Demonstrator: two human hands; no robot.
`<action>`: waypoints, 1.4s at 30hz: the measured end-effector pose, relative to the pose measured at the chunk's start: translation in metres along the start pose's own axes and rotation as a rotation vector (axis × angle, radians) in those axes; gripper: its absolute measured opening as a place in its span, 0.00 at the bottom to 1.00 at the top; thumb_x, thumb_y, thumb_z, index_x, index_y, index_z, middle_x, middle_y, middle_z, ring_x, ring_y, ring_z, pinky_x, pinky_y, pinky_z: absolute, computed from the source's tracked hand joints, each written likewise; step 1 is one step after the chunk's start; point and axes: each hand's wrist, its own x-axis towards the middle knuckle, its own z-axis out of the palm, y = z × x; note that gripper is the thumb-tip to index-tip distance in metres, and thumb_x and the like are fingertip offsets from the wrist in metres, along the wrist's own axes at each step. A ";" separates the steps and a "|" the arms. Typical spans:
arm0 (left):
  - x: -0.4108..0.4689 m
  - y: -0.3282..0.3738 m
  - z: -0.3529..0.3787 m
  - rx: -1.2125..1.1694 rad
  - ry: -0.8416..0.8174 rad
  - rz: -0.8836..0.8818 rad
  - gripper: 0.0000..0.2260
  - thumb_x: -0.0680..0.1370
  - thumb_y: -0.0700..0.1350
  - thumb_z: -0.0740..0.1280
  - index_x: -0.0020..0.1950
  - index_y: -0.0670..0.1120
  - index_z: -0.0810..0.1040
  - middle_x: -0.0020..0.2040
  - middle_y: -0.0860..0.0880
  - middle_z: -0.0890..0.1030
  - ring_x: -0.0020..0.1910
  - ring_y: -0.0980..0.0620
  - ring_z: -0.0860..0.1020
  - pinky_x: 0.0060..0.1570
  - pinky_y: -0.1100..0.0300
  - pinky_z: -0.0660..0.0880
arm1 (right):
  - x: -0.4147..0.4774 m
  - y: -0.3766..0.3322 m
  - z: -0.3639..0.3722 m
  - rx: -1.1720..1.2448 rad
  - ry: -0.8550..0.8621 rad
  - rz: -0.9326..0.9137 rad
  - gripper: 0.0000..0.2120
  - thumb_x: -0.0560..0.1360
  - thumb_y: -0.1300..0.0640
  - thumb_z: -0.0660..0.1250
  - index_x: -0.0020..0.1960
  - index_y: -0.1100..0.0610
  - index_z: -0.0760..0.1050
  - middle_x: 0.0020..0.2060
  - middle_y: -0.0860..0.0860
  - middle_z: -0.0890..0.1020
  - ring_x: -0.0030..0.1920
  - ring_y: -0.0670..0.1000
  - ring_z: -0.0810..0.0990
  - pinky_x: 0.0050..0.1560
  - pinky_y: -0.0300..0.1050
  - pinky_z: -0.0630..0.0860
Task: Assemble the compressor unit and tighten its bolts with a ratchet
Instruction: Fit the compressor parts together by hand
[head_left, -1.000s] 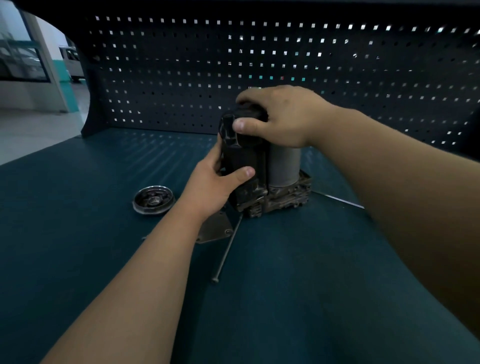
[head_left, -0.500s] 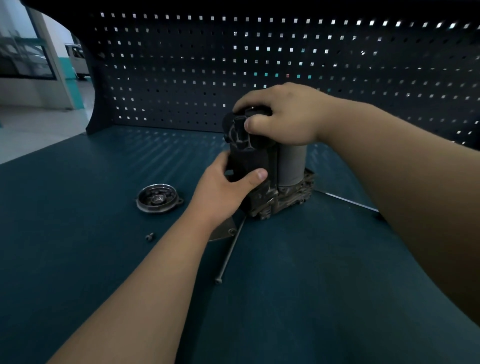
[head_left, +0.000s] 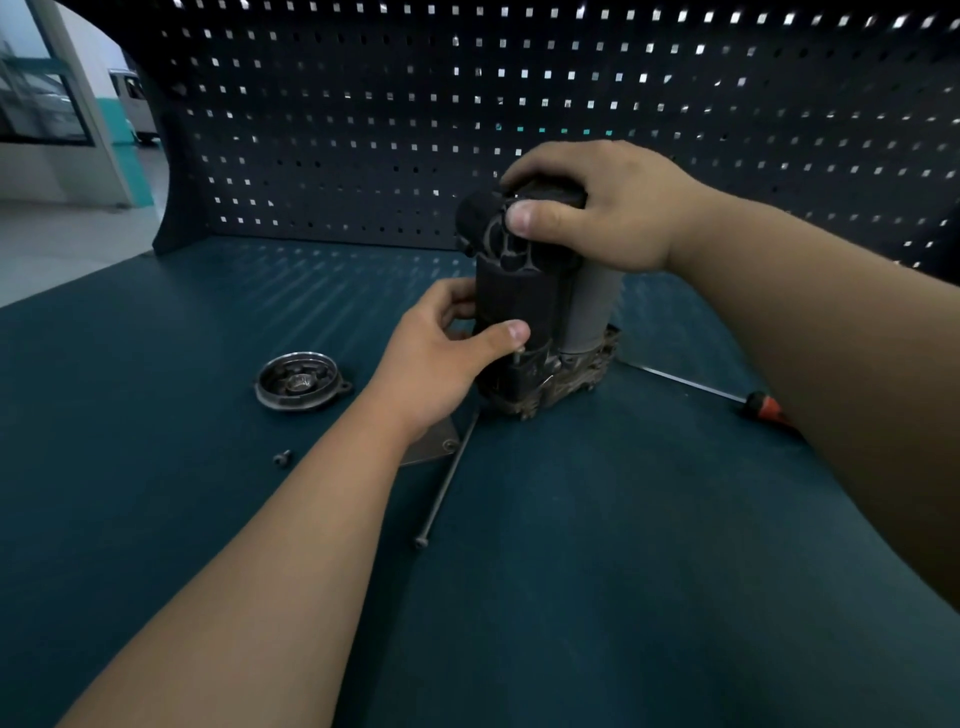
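Observation:
The compressor unit (head_left: 540, 332) stands upright on the blue bench, a black motor body beside a grey cylinder (head_left: 592, 312) on a dirty metal base. My right hand (head_left: 592, 208) grips the black top cap (head_left: 498, 228) from above, thumb on its front. My left hand (head_left: 441, 353) holds the lower black body from the left, thumb across its front. A long bolt (head_left: 449, 478) lies on the bench in front. A round metal end cover (head_left: 297, 382) lies to the left. A small bolt (head_left: 283, 457) rests near it.
A thin metal plate (head_left: 431, 447) peeks out under my left wrist. A screwdriver with an orange and black handle (head_left: 763, 405) and long shaft lies right of the unit. A dark pegboard wall (head_left: 363, 130) closes off the back of the bench.
The view has shifted a little, bringing the small bolt and the screwdriver handle into sight. Both hands stay on the compressor unit, the right thumb shifting on the top cap.

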 end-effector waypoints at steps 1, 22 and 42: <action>0.000 0.001 -0.001 0.000 -0.008 0.001 0.19 0.67 0.54 0.74 0.55 0.57 0.75 0.55 0.54 0.80 0.53 0.55 0.81 0.50 0.60 0.77 | 0.000 0.001 0.000 0.007 0.008 -0.004 0.29 0.71 0.31 0.57 0.66 0.43 0.71 0.60 0.45 0.78 0.57 0.47 0.75 0.53 0.43 0.67; -0.027 0.012 0.015 0.580 0.290 0.137 0.13 0.69 0.57 0.74 0.35 0.53 0.72 0.35 0.55 0.73 0.36 0.60 0.72 0.32 0.67 0.70 | -0.002 -0.005 0.003 -0.022 0.063 -0.022 0.21 0.75 0.36 0.61 0.66 0.40 0.73 0.61 0.42 0.79 0.61 0.47 0.75 0.59 0.49 0.72; -0.026 0.023 0.010 0.632 0.337 0.078 0.17 0.69 0.60 0.74 0.32 0.50 0.72 0.30 0.54 0.74 0.29 0.57 0.73 0.29 0.59 0.72 | -0.001 -0.008 0.003 -0.039 0.058 -0.011 0.22 0.75 0.35 0.60 0.67 0.40 0.72 0.63 0.41 0.77 0.63 0.46 0.74 0.61 0.48 0.72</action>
